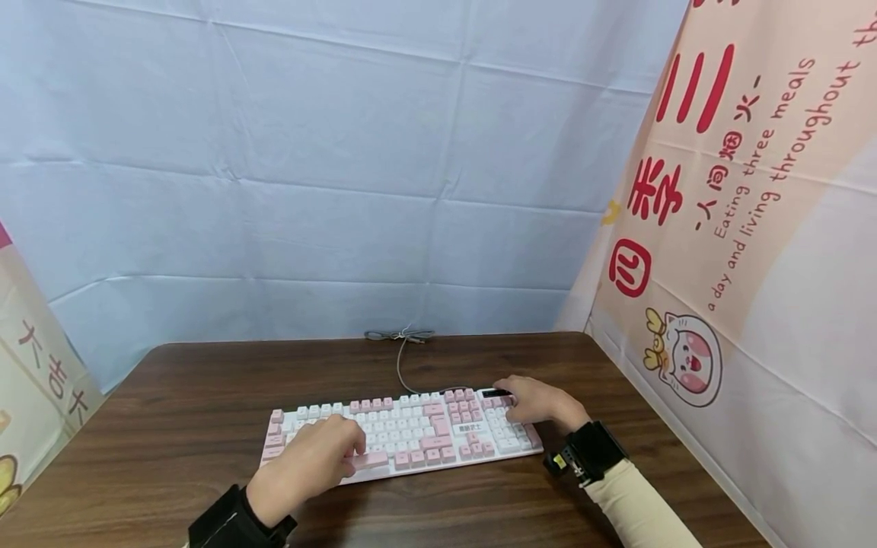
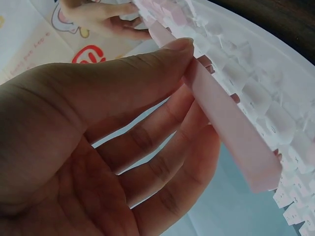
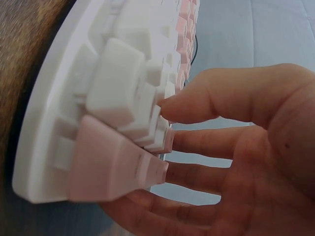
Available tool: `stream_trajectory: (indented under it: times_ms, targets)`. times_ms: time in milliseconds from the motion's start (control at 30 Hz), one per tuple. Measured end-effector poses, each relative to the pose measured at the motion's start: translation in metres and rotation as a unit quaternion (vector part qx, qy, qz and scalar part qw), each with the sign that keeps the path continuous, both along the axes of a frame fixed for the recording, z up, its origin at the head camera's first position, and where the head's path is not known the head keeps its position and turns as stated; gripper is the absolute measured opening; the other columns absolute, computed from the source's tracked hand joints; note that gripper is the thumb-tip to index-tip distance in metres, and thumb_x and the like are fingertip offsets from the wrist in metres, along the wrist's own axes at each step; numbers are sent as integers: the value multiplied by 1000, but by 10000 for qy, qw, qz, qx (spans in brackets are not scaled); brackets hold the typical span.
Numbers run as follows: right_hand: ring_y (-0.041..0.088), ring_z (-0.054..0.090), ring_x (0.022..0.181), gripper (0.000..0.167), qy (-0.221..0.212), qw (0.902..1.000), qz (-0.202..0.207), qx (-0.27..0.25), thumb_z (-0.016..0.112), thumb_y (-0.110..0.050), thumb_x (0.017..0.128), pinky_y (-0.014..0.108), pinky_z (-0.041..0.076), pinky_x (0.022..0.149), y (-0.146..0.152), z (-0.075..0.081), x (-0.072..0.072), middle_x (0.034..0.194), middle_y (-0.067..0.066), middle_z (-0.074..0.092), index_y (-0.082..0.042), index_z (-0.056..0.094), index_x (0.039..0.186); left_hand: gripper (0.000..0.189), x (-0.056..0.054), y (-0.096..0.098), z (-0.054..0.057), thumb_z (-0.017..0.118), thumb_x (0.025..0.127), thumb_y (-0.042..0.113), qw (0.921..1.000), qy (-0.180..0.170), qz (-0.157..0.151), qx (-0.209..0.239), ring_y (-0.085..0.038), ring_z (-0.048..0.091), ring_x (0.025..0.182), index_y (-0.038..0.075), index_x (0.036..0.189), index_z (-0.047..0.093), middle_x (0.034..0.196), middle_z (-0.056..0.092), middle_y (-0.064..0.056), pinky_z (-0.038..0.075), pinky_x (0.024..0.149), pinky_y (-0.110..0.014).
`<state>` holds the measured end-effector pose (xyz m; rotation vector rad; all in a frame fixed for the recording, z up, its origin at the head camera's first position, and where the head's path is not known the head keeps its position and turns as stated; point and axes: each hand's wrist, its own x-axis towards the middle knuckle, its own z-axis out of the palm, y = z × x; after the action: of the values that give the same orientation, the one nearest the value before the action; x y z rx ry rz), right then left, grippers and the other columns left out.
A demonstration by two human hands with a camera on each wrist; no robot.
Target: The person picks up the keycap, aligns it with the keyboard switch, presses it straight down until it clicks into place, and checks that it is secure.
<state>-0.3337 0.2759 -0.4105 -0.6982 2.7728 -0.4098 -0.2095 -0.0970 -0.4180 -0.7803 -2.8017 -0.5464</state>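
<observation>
A pink-and-white keyboard (image 1: 390, 421) lies on the wooden table. Over its front row my left hand (image 1: 311, 453) pinches the long pink space bar keycap (image 2: 231, 123) between thumb and fingers. The keycap sits tilted above the neighbouring keys, with small stems showing on its underside in the left wrist view. My right hand (image 1: 544, 401) rests on the keyboard's far right corner, thumb over the number pad. In the right wrist view its fingers reach behind the white keys and the tall pink key (image 3: 101, 164); their tips are partly hidden.
A grey cable (image 1: 400, 335) lies bundled at the table's back edge and runs to the keyboard. Pale cloth (image 1: 308, 183) hangs behind the table, and a printed cloth (image 1: 740, 228) hangs along the right. Brown tabletop (image 1: 171, 411) shows left of the keyboard.
</observation>
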Motion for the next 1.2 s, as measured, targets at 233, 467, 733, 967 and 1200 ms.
stream_trajectory:
  times_ms: [233,467,733,967,1200]
  targets:
    - [33,58,117,64,-36,10000,31,-52,68,-2,87,48,47,94,1,1,0,144,28,53,6,49,147,23,-4,1,-2,89,70,0,10000,25,-25,-44,-5,53,66,15,80,73,75,67,5,43,54,-28]
    - [32,58,111,64,-40,9999,135,-74,66,-1,87,44,45,88,3,-1,-2,144,30,52,8,48,147,21,-7,2,-2,89,70,0,9999,-14,18,-118,-6,56,65,14,80,76,75,70,4,45,55,-30]
    - [36,58,121,64,-9,9999,121,-25,67,-2,87,48,48,94,3,-1,-2,145,29,52,7,48,147,21,-8,3,-5,89,71,1,9999,-91,26,-109,-9,57,65,14,81,76,75,69,2,46,55,-32]
    - [32,58,115,66,-24,9998,169,-38,66,-2,85,44,45,89,3,-1,-3,145,29,52,8,47,147,20,-9,4,-7,89,70,0,9998,-155,46,-78,-8,55,64,14,79,76,74,69,2,45,55,-31]
    - [33,57,117,65,-74,9999,134,-20,66,-2,86,44,44,88,3,-1,-3,148,30,50,7,47,148,22,-12,4,-9,90,69,0,9999,-158,-30,4,-8,55,65,13,77,74,72,67,3,46,56,-29]
